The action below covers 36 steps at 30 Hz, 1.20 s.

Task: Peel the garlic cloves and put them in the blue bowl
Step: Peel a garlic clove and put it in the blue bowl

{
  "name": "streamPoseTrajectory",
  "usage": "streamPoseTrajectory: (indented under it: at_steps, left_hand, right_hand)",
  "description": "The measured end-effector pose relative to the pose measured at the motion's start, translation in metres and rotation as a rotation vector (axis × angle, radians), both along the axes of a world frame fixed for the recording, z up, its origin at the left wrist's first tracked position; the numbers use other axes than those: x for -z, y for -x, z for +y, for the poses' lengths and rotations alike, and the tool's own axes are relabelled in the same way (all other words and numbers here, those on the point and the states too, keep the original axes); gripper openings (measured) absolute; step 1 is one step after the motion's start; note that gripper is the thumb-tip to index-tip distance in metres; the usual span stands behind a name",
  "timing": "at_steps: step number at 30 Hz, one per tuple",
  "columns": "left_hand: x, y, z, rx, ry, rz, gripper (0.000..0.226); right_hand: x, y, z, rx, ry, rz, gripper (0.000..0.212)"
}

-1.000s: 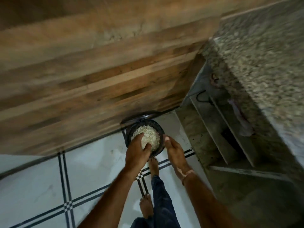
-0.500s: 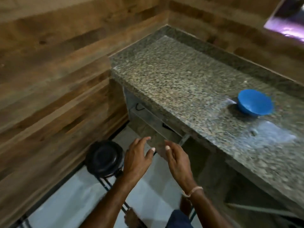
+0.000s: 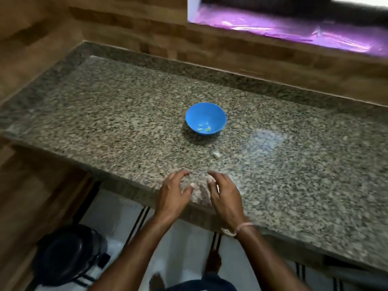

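The blue bowl (image 3: 205, 118) stands on the speckled granite counter (image 3: 105, 114), a little behind its middle. Several small pale garlic cloves (image 3: 204, 128) lie inside it. One whitish garlic piece (image 3: 216, 154) rests on the stone in front of the bowl. My left hand (image 3: 173, 195) and my right hand (image 3: 225, 195) hover side by side over the counter's front edge, fingers loosely spread, holding nothing. A pale thread bracelet circles my right wrist.
A black bin (image 3: 67, 255) sits on the white tiled floor at the lower left, below the counter. Wood-panelled walls (image 3: 37, 38) close the left and back sides. A ledge with purple plastic (image 3: 294, 28) runs along the back right.
My view swung up from the floor bin to the counter. Both hands left the bin and now hover empty over the counter's front edge, with the blue bowl ahead of them.
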<state>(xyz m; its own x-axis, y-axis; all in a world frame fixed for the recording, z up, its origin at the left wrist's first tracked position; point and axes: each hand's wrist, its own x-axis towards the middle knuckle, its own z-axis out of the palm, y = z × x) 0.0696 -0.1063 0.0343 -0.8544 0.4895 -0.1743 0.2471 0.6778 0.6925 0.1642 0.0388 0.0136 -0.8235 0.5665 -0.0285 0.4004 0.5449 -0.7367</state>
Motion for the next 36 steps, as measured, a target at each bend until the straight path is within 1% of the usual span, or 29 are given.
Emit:
streamPoseTrajectory:
  at_steps: [4,8,11,14,16,19,22,25,28,29,31,33,34,36]
  left_hand:
    - [0.014,0.022,0.048,-0.007,0.006,-0.037,0.038]
    - [0.034,0.051,0.092,0.048,0.039,-0.018,0.033]
    - [0.049,0.062,0.116,0.099,0.071,0.057,0.028]
    - [0.062,0.069,0.125,0.137,0.086,0.109,0.015]
    - [0.068,0.073,0.123,0.174,0.075,0.129,0.009]
    - [0.067,0.077,0.119,0.223,0.068,0.164,0.007]
    - [0.047,0.079,0.121,0.144,0.006,0.203,0.008]
    - [0.019,0.101,0.14,0.033,-0.054,0.303,0.008]
    - [0.006,0.133,0.163,-0.073,-0.023,0.351,0.007]
    - [0.005,0.142,0.168,-0.087,0.002,0.352,0.007]
    - [0.006,0.156,0.173,-0.085,0.06,0.341,0.01]
    - [0.005,0.158,0.173,-0.08,0.082,0.337,0.016]
    - [0.004,0.156,0.171,-0.087,0.068,0.349,0.017]
    - [0.001,0.142,0.164,-0.095,0.009,0.363,0.016]
  right_hand:
    - [0.012,0.014,0.054,0.025,-0.065,-0.116,0.037]
    - [0.026,0.036,0.091,0.026,-0.195,-0.287,0.048]
    - [0.03,0.057,0.109,0.007,-0.253,-0.411,0.062]
    - [0.033,0.07,0.117,0.015,-0.268,-0.479,0.071]
    - [0.036,0.073,0.119,0.039,-0.249,-0.498,0.075]
    - [0.039,0.077,0.117,0.076,-0.235,-0.499,0.078]
    - [0.041,0.078,0.115,0.108,-0.195,-0.484,0.078]
    - [0.039,0.08,0.114,0.121,-0.172,-0.461,0.079]
    - [0.036,0.082,0.117,0.093,-0.171,-0.468,0.077]
    - [0.034,0.083,0.116,0.081,-0.154,-0.439,0.075]
    - [0.03,0.088,0.111,0.031,-0.131,-0.311,0.07]
    - [0.024,0.092,0.103,-0.058,-0.121,-0.168,0.053]
    - [0.024,0.094,0.099,-0.101,-0.122,-0.131,0.041]
    - [0.025,0.096,0.094,-0.191,-0.188,-0.129,0.017]
